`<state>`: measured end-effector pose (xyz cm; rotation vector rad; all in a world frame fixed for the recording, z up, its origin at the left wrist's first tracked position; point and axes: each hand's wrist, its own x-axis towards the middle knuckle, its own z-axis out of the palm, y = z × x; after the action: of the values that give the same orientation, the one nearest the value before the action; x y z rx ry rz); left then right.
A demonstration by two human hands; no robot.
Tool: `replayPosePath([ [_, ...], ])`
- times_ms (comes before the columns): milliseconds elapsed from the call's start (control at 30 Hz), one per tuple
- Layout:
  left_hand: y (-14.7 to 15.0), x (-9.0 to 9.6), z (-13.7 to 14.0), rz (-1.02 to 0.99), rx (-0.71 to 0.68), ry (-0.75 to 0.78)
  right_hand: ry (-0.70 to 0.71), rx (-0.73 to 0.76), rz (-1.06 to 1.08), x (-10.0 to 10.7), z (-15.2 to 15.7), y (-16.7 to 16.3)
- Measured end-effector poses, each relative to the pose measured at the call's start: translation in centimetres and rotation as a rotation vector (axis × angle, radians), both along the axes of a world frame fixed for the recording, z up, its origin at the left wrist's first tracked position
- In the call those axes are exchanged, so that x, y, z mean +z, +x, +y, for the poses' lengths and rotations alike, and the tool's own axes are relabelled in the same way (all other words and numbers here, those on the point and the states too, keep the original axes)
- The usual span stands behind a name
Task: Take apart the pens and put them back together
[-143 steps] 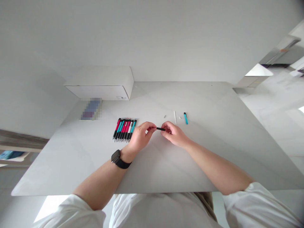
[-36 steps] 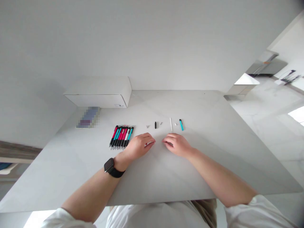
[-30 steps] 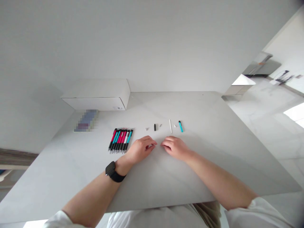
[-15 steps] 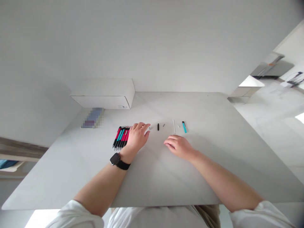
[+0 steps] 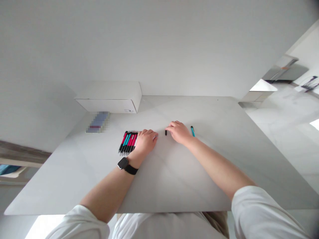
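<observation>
My left hand [image 5: 146, 142], with a black watch [image 5: 123, 163] on the wrist, rests on the table right of a row of pens [image 5: 127, 142]. Its thumb and forefinger are closed on a small silvery pen tip [image 5: 155, 136], mostly covered. The fingers of my right hand [image 5: 178, 131] meet the upper end of a black pen grip [image 5: 165, 132], which lies on the table. They look pinched there, though the thumb is hidden. Beyond the right wrist lies a turquoise pen barrel [image 5: 192, 130] with a black top, its lower end near the forearm.
A long white box [image 5: 107, 105] stands against the wall at the back left of the white table [image 5: 174, 186]. In front of it lies a blurred-out flat item [image 5: 98, 122]. The pens are red and turquoise with black lower parts.
My right hand has moved forward and left to the black grip, covering the spring, white refill and small clear piece. My left fingers have closed over the pen tip.
</observation>
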<state>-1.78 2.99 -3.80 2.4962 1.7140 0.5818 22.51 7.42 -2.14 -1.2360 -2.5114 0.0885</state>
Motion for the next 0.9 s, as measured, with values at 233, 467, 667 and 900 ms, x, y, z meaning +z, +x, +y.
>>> replayPosePath([
  [233, -0.1, 0.3, -0.4, -0.003, -0.035, -0.011, 0.032, 0.057, -0.098, -0.8, 1.2, -1.7],
  [467, -0.2, 0.1, -0.7, 0.066, -0.003, -0.005, -0.002, 0.074, 0.029, 0.4, -1.6, -1.4],
  [667, 0.0, 0.5, -1.0, -0.026, -0.033, -0.014, -0.088, 0.043, 0.285, 2.5, -6.1, 0.7],
  [900, 0.8, 1.4, -2.6, -0.451, -0.225, -0.132, -0.169, -0.050, 0.523, 0.5, -8.8, 2.5],
])
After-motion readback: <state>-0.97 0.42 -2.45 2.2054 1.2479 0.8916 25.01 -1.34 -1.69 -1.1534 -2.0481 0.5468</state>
